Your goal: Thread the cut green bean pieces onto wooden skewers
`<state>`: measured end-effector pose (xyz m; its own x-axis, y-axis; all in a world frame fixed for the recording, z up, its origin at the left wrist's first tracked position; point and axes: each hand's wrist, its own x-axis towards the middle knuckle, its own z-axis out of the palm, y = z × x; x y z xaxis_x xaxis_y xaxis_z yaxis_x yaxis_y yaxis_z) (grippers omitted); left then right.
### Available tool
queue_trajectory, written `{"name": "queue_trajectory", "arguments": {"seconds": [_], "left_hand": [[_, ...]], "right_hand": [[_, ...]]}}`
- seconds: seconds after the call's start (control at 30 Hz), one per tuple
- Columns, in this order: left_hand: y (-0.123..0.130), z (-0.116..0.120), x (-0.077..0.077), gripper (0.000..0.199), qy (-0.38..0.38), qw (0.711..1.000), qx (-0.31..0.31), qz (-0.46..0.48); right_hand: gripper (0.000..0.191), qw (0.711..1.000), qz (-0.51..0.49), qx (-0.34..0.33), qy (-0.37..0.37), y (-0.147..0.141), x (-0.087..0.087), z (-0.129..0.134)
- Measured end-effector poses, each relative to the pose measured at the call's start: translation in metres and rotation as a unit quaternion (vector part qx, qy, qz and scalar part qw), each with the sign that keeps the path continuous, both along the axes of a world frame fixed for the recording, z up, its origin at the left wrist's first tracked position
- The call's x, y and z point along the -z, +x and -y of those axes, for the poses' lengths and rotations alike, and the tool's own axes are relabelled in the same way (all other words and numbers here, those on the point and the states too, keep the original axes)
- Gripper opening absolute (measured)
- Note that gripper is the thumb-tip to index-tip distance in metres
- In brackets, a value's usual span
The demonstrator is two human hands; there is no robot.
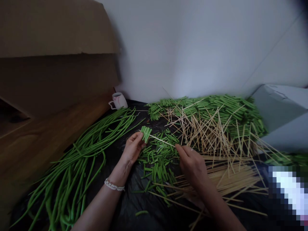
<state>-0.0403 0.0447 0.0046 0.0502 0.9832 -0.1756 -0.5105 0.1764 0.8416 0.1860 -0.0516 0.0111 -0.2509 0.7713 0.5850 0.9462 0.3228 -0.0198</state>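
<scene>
In my left hand (133, 146), closed with a beaded bracelet on its wrist, are several short green bean pieces (146, 134) set side by side on a skewer. My right hand (191, 163) grips the bare end of that thin wooden skewer (162, 141), which slants down from the beans to my fingers. Loose cut bean pieces (160, 165) lie scattered on black plastic below and between my hands. Close by my right forearm is a stack of plain skewers (231, 179).
Long whole beans (84, 154) spread over the left side. Finished bean skewers (216, 110) are piled at the back right, sticks pointing toward me. A white mug (119, 100) stands at the back near a cardboard box (57, 29). A pale box (284, 112) stands at the right.
</scene>
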Motion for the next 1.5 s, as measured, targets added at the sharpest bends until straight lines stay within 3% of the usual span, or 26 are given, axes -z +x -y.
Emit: {"name": "queue_trajectory", "arguments": {"seconds": [0.1, 0.2, 0.37, 0.53, 0.7, 0.83, 0.93, 1.03, 1.13, 1.23, 1.33, 1.5], "left_hand": [[-0.009, -0.009, -0.002, 0.021, -0.003, 0.997, -0.059, 0.051], [-0.014, -0.012, -0.005, 0.009, -0.016, 0.992, -0.076, 0.1], [-0.011, -0.007, -0.011, 0.024, -0.037, 0.989, -0.003, 0.147], [-0.01, -0.007, -0.009, 0.021, -0.086, 0.984, 0.023, 0.157], [-0.014, -0.011, -0.004, 0.016, -0.117, 0.975, 0.02, 0.186], [-0.013, -0.01, -0.004, 0.017, -0.11, 0.975, 0.032, 0.188], [-0.007, -0.006, -0.004, 0.019, -0.095, 0.982, 0.041, 0.16], [0.0, -0.002, -0.003, 0.017, -0.084, 0.989, 0.047, 0.11], [0.004, 0.0, -0.001, 0.017, -0.062, 0.993, 0.068, 0.069], [0.006, 0.001, 0.0, 0.018, -0.046, 0.994, 0.083, 0.056], [0.006, 0.001, -0.001, 0.016, -0.051, 0.994, 0.075, 0.053], [0.006, 0.001, -0.003, 0.014, -0.06, 0.994, 0.07, 0.052]], "right_hand": [[0.037, 1.0, 0.008, 0.0, 0.008, 0.006, -0.006, -0.002], [0.036, 0.999, 0.024, 0.023, 0.005, 0.009, -0.009, -0.002], [0.028, 0.993, -0.047, 0.084, 0.064, 0.017, -0.009, -0.002], [0.029, 0.959, -0.114, 0.229, 0.12, 0.04, -0.022, -0.001], [0.034, 0.928, -0.076, 0.356, 0.081, 0.065, -0.039, -0.006], [0.04, 0.918, -0.06, 0.389, 0.041, 0.074, -0.046, -0.006], [0.041, 0.923, -0.088, 0.369, 0.059, 0.071, -0.053, 0.003], [0.035, 0.952, -0.115, 0.278, 0.057, 0.063, -0.063, 0.016], [0.028, 0.981, -0.104, 0.157, -0.041, 0.055, -0.07, 0.027], [0.025, 0.983, -0.063, 0.077, -0.151, 0.057, -0.07, 0.035], [0.026, 0.979, -0.058, 0.071, -0.183, 0.072, -0.063, 0.044], [0.024, 0.966, -0.029, 0.144, -0.213, 0.109, -0.041, 0.083]]}}
